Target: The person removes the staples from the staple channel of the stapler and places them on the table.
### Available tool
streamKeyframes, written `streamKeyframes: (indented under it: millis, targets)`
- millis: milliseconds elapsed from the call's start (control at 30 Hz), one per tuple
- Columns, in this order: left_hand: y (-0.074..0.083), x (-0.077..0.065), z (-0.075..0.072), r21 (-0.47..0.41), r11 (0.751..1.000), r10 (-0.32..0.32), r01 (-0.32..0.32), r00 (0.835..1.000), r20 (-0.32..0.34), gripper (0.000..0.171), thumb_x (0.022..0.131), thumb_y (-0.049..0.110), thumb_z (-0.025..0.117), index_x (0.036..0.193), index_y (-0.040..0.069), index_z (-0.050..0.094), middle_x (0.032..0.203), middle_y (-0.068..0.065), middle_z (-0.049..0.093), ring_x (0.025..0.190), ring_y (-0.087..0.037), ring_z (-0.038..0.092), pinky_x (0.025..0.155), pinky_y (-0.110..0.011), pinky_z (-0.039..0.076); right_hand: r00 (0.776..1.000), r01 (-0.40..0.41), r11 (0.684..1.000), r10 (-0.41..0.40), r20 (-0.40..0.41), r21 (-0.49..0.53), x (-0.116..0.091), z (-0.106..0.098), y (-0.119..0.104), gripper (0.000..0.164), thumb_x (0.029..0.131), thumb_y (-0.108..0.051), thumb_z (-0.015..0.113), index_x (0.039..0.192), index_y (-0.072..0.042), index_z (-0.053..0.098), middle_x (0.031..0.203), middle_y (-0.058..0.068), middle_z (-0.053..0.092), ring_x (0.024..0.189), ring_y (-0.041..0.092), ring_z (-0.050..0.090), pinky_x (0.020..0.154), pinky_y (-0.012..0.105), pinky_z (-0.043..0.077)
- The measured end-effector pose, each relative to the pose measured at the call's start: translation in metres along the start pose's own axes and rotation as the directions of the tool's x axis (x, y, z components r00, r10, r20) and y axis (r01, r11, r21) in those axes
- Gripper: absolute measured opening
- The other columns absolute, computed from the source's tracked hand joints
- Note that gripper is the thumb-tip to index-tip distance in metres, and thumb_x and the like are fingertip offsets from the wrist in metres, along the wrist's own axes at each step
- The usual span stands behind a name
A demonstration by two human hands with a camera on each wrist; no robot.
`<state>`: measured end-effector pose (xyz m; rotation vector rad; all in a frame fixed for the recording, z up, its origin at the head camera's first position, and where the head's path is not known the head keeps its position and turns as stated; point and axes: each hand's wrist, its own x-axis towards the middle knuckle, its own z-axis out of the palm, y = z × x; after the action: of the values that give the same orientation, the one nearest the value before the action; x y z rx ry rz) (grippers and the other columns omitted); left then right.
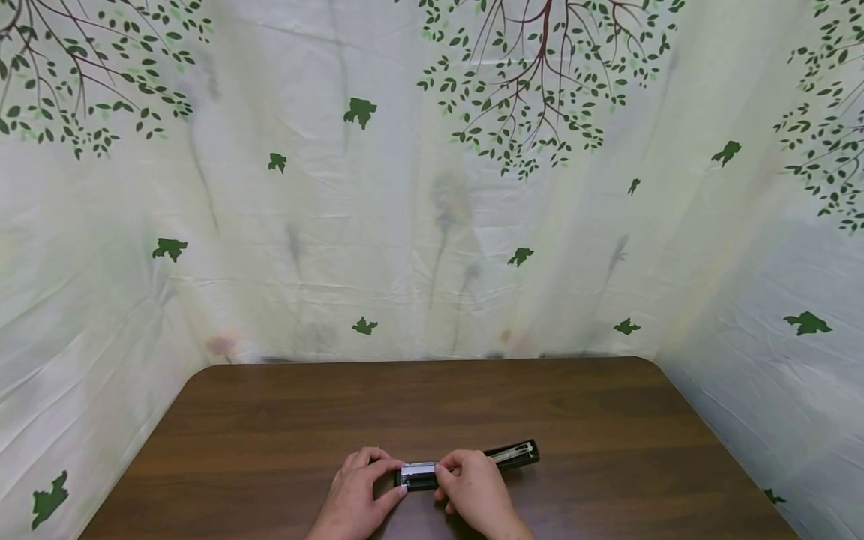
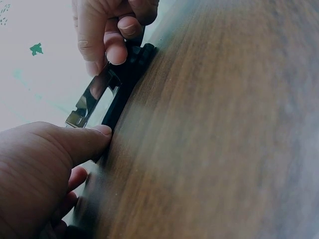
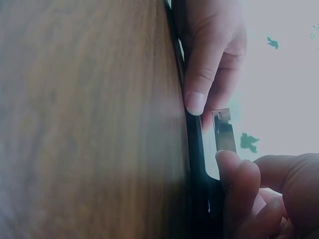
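Observation:
A black stapler (image 1: 521, 454) lies across the table, its top cover swung back to the right. Its silver metal magazine (image 3: 225, 132) stands raised at a slant over the black base (image 2: 116, 108), with a gap between the two in both wrist views. My left hand (image 1: 361, 491) grips the left end of the base, thumb on the near side and fingers on the far side. With thumb and index finger my right hand (image 1: 478, 489) pinches the magazine around its middle. That hand covers the stapler's hinge area in the head view.
The brown wooden table (image 1: 270, 420) has rounded far corners. Behind it and along both sides hangs a pale curtain (image 1: 405, 225) printed with branches and green leaves.

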<state>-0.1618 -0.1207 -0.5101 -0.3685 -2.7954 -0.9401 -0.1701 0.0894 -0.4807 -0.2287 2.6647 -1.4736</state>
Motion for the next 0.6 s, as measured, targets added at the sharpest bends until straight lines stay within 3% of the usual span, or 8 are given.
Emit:
streamKeyframes:
  millis: [600]
  targets:
    - [-0.0003,0.0003,-0.0002,-0.008,1.0,-0.008,0.008,1.0,0.016,0.03,0.082,0.033,0.085,0.11,0.026,0.076,0.109,0.01,0.058,0.107,-0.018,0.054,0.093,-0.05,0.045,0.998,-0.053,0.998,0.052,0.021,0.022,-0.0018,-0.0006,-0.0073,0.011,0.093,-0.013,0.067,0.091,-0.007,0.076,0.06,-0.005,0.069,0.045,0.011,0.059,0.045,0.027,0.044]
